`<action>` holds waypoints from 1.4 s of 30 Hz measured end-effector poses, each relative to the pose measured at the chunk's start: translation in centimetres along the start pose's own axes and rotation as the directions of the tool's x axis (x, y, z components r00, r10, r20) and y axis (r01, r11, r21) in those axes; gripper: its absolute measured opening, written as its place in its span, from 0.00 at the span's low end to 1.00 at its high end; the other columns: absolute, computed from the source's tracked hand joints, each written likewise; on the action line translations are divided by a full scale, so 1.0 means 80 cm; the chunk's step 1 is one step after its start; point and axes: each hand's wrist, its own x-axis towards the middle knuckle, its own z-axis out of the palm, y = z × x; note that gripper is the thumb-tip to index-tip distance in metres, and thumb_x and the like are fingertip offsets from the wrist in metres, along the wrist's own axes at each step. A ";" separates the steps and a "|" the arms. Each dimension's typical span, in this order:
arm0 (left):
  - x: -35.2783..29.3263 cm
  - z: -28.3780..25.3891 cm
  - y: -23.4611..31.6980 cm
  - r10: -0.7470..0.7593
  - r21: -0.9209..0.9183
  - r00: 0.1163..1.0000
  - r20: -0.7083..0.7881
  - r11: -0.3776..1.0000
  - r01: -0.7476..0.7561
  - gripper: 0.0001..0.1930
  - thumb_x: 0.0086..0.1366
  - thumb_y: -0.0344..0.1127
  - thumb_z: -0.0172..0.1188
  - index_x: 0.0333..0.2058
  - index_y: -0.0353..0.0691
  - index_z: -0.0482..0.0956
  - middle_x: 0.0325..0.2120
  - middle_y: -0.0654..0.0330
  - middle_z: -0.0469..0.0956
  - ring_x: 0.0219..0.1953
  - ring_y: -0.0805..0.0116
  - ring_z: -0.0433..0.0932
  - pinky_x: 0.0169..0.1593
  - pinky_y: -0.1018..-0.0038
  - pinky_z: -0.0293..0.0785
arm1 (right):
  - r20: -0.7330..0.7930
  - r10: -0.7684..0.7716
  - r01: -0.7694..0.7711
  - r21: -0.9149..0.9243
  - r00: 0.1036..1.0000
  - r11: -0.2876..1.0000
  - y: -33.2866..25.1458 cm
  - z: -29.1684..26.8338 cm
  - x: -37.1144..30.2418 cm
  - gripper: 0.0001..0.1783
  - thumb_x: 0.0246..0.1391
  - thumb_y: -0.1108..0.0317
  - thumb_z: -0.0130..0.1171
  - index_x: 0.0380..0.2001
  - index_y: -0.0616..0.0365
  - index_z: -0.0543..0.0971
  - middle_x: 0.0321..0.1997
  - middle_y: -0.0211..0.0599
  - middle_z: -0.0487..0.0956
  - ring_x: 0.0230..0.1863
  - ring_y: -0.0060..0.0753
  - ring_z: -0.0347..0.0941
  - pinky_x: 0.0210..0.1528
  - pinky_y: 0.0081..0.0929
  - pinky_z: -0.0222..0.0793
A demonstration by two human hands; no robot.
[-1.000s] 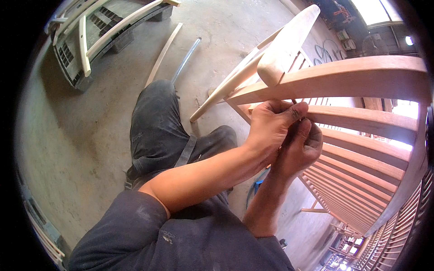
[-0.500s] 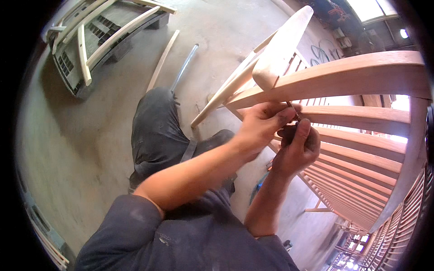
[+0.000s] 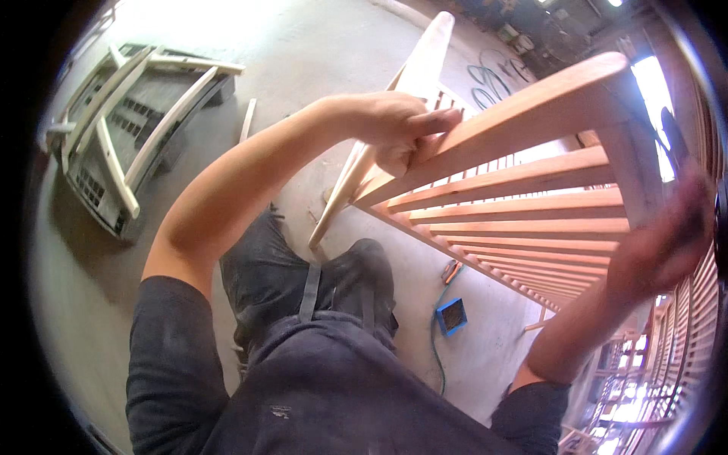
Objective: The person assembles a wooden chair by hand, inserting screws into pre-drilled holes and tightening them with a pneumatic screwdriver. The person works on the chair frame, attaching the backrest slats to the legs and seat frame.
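A slatted frame of reddish wood (image 3: 531, 182) stands in front of me, its rails running off to the right. My left hand (image 3: 402, 129) is closed over the near end of its top rail, fingers curled across the edge. A pale curved wooden piece (image 3: 421, 68) rises just behind that hand. My right hand (image 3: 667, 235) is blurred at the far right, against the frame's upright end post (image 3: 633, 167). Whether it grips the post is unclear. My knees in dark trousers (image 3: 318, 280) are below the frame.
A grey plastic pallet (image 3: 98, 174) carrying curved pale wooden parts (image 3: 163, 110) lies on the concrete floor at upper left. A small blue box (image 3: 453, 316), a green cable (image 3: 436, 356) and an orange-handled tool (image 3: 453, 269) lie under the frame. More slatted frames (image 3: 675, 356) stand at lower right.
Both hands were together at one spot on the frame's rail. Now they have parted: the left grips the top rail's end, the right has swung out to the right end post.
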 end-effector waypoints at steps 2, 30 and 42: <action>0.005 0.010 -0.047 0.141 0.077 0.989 -0.052 0.988 -0.137 0.46 0.69 0.73 0.21 0.35 0.36 0.80 0.31 0.44 0.79 0.41 0.46 0.78 0.56 0.59 0.70 | 0.026 -0.023 0.022 0.033 0.999 0.999 0.009 0.031 0.017 0.21 0.73 0.56 0.42 0.46 0.63 0.77 0.40 0.43 0.81 0.37 0.34 0.79 0.42 0.27 0.77; 0.039 -0.005 -0.021 0.562 0.012 0.826 0.036 0.826 -0.563 0.45 0.57 0.81 0.45 0.27 0.35 0.81 0.23 0.50 0.76 0.33 0.48 0.78 0.39 0.60 0.72 | -0.103 -0.064 0.029 -0.310 0.993 0.950 0.027 0.029 -0.003 0.14 0.67 0.60 0.50 0.39 0.61 0.78 0.31 0.44 0.80 0.30 0.35 0.80 0.31 0.28 0.74; 0.038 -0.010 -0.018 0.432 -0.079 0.894 0.120 0.902 -0.425 0.45 0.54 0.81 0.49 0.26 0.35 0.81 0.23 0.53 0.77 0.32 0.54 0.77 0.38 0.65 0.71 | -0.108 -0.030 -0.006 -0.323 0.994 0.946 0.028 0.026 -0.010 0.12 0.66 0.65 0.53 0.42 0.63 0.77 0.35 0.47 0.81 0.34 0.35 0.81 0.33 0.27 0.77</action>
